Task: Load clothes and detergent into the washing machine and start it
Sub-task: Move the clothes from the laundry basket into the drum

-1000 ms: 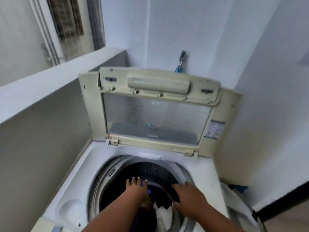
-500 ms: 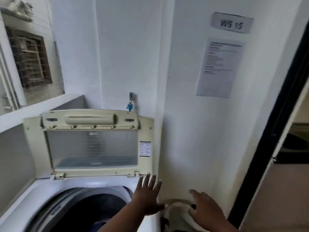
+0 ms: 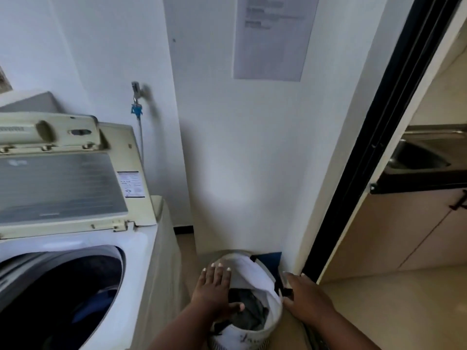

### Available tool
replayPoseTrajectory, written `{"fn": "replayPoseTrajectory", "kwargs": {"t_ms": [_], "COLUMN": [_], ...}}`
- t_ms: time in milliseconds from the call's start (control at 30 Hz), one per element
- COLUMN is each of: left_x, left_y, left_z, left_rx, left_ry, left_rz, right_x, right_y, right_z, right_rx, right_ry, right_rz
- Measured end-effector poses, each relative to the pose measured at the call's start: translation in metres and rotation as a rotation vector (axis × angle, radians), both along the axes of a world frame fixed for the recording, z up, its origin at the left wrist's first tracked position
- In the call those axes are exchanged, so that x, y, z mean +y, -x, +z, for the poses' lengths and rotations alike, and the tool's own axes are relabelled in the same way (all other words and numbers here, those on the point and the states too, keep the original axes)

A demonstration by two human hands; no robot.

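Note:
The top-loading washing machine (image 3: 141, 251) stands at the left with its cream lid (image 3: 65, 173) raised; dark and blue clothes lie in its drum (image 3: 83, 306). On the floor to its right sits a white laundry basket (image 3: 252, 276) holding grey and dark clothes (image 3: 249, 311). My left hand (image 3: 214, 291) hovers flat over the basket's left rim, fingers straight. My right hand (image 3: 307, 296) reaches down at the basket's right side, fingers extended and holding nothing that I can see.
A white wall (image 3: 242, 160) with a posted paper sheet (image 3: 273, 36) rises behind the basket. A water tap with a blue tag (image 3: 137, 107) is on the wall by the machine. A black door frame (image 3: 374, 152) at the right opens onto a kitchen counter with a sink (image 3: 419, 157).
Both hands have left the machine's drum and dropped to the laundry basket on the right. The view has swung right and down.

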State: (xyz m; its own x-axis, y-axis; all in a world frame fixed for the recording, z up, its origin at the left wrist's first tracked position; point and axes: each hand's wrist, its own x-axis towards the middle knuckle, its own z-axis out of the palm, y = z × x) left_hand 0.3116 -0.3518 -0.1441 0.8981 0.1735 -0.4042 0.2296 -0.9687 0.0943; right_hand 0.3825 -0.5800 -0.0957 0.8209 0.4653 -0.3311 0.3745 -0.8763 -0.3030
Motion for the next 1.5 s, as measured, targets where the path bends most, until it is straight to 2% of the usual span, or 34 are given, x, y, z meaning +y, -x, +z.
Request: {"fn": "replayPoseTrajectory", "kwargs": {"t_ms": [233,500,800,900,1000,1133,1200,1300,1400,1500], "left_x": [0.022,0.035,0.027,0.02,0.017,0.028,0.034,0.04,0.039,0.034], "left_y": [-0.073,-0.155,-0.178,-0.188,-0.195,-0.201,-0.201,-0.2,-0.196,-0.188], "left_z": [-0.092,-0.196,-0.371,-0.433,-0.485,-0.541,-0.569,-0.604,-0.619,-0.639], "left_rx": [0.153,0.278,0.515,0.601,0.603,0.622,0.582,0.535,0.602,0.57], "left_ry": [0.067,0.144,0.359,0.376,0.32,0.354,0.381,0.419,0.529,0.486], "left_rz": [0.056,0.078,0.414,0.44,0.46,0.515,0.637,0.776,0.742,0.558], "right_x": [0.024,0.057,0.107,0.125,0.136,0.139,0.141,0.149,0.156,0.158], "right_y": [-0.074,-0.161,-0.196,-0.206,-0.217,-0.221,-0.217,-0.21,-0.207,-0.211], "right_z": [-0.099,-0.208,-0.419,-0.478,-0.537,-0.597,-0.621,-0.646,-0.666,-0.677], "right_rx": [0.234,0.46,0.684,0.671,0.636,0.472,0.445,0.515,0.408,0.299], "right_ry": [0.085,0.14,0.179,0.263,0.299,0.407,0.404,0.376,0.356,0.309], "right_rz": [0.114,0.114,0.153,0.177,0.228,0.345,0.416,0.413,0.406,0.385]}}
